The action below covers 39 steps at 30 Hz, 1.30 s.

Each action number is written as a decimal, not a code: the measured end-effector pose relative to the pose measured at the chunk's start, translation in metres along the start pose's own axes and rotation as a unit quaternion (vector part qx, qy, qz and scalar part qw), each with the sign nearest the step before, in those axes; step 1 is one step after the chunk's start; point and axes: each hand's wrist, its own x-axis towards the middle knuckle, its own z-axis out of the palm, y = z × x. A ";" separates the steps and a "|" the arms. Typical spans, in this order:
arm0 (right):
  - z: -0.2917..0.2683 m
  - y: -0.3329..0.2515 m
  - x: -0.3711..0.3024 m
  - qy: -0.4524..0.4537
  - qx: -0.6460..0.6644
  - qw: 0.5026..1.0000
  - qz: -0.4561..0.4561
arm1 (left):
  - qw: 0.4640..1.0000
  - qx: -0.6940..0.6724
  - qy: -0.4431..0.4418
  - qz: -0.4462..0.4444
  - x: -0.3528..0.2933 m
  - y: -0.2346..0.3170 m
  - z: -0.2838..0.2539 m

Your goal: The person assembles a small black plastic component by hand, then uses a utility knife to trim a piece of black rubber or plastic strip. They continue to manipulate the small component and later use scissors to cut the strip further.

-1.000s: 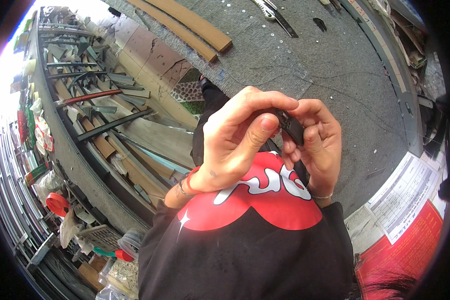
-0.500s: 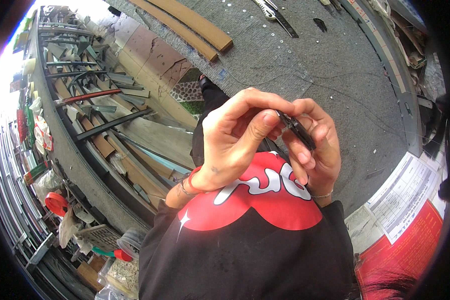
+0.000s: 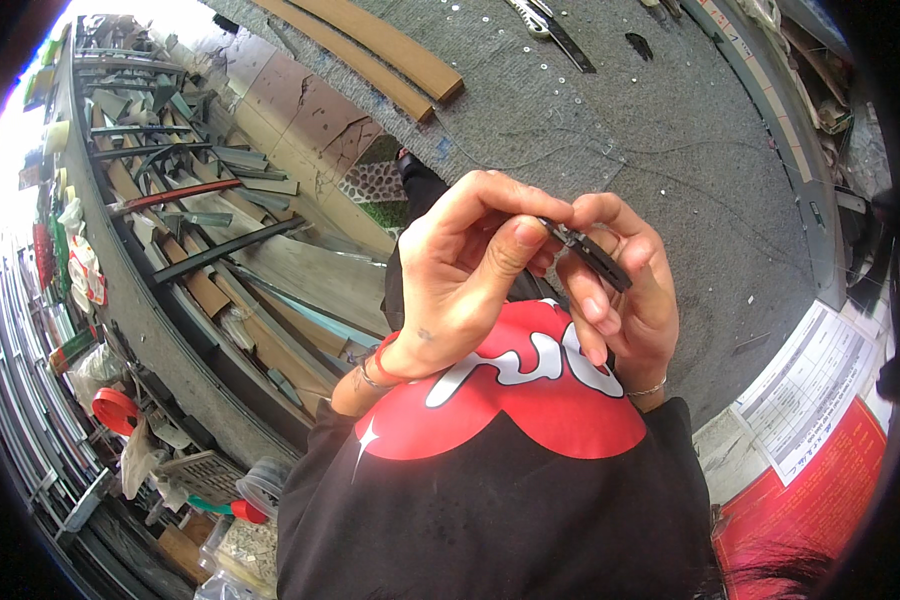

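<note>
Along the left rim: a red ring-shaped roll hangs among bags and bundled long profiles, blurred by glare and lens bend.
Offcut rack: a grey-edged rack runs down the room, crossed by dark bars and piled with loose strips and scraps.
Tiled strip: cracked reddish tiles lie beside the rack, stopping at the carpet.
Left hand: the left hand is curled narrow, thumb and forefinger pinching the upper-left end of a small black part.
Black part: it sits between both hands, off the floor, above the red print on the black shirt, tilted down to the right. It looks light and stiff, perhaps plastic or coated metal; the finish could be a little slippery. Its narrow inner detail seems the fragile area, so the ends and outer long edges look like the better hold.
Right hand: the right hand is bent close around the lower-right end, fingers beneath; its exact contact is partly hidden.
Floor: grey carpet is speckled with debris; brown strips and a cutter lie at the top.
Right rim: a white printed sheet overlaps a red one.
</note>
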 end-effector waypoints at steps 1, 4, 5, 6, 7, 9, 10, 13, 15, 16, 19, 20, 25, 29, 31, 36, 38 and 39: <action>-0.001 0.001 0.001 -0.005 0.000 1.000 -0.003 | 1.000 0.015 -0.002 0.004 0.000 0.000 0.000; -0.003 0.002 0.001 -0.008 0.004 1.000 -0.008 | 0.999 0.037 -0.009 0.025 0.000 0.000 0.000; -0.002 0.001 0.001 -0.001 0.003 1.000 -0.006 | 0.998 0.048 -0.015 0.041 0.001 0.000 0.000; -0.002 0.001 0.001 0.004 0.005 1.000 -0.004 | 0.996 0.059 -0.021 0.056 0.001 0.000 0.000; -0.001 0.000 0.000 0.008 0.006 1.000 0.002 | 0.996 0.053 -0.026 0.065 0.002 0.000 0.000; 0.001 -0.003 -0.001 0.008 0.021 1.000 0.012 | 0.992 0.077 -0.038 0.091 0.002 0.002 -0.002; 0.002 -0.004 -0.002 0.017 0.011 1.000 0.019 | 0.990 0.089 -0.044 0.103 0.003 0.002 -0.002; 0.006 -0.004 -0.003 0.040 -0.002 0.999 0.026 | 0.986 0.097 -0.045 0.128 0.003 0.003 -0.002; 0.007 -0.004 -0.004 0.049 -0.007 0.998 0.026 | 0.981 0.121 -0.049 0.141 0.003 0.003 -0.003; 0.008 -0.004 -0.004 0.050 -0.010 0.998 0.025 | 0.978 0.134 -0.050 0.151 0.003 0.004 -0.004; 0.007 -0.003 -0.004 0.050 -0.020 0.998 0.018 | 0.967 0.161 -0.062 0.188 0.004 0.003 -0.005; 0.007 -0.003 -0.005 0.053 -0.023 0.998 0.014 | 0.965 0.164 -0.064 0.195 0.005 0.003 -0.005; 0.009 0.000 -0.008 0.074 -0.062 0.995 0.002 | 0.953 0.188 -0.073 0.225 0.002 0.005 -0.007; 0.010 0.000 -0.011 0.068 -0.082 0.994 0.009 | 0.943 0.208 -0.081 0.249 0.000 0.005 -0.009; 0.012 0.000 -0.012 0.054 -0.085 0.995 0.018 | 0.932 0.226 -0.091 0.267 -0.001 0.005 -0.010; 0.019 0.003 -0.008 -0.016 -0.071 0.996 0.054 | 0.972 0.153 -0.026 0.178 -0.005 0.001 -0.009; 0.021 0.006 -0.003 -0.031 -0.047 0.997 0.046 | 0.996 0.031 0.006 0.081 -0.005 -0.002 -0.010; 0.021 0.005 -0.001 -0.020 -0.032 0.999 0.037 | 0.999 -0.003 0.018 0.047 -0.004 -0.004 -0.010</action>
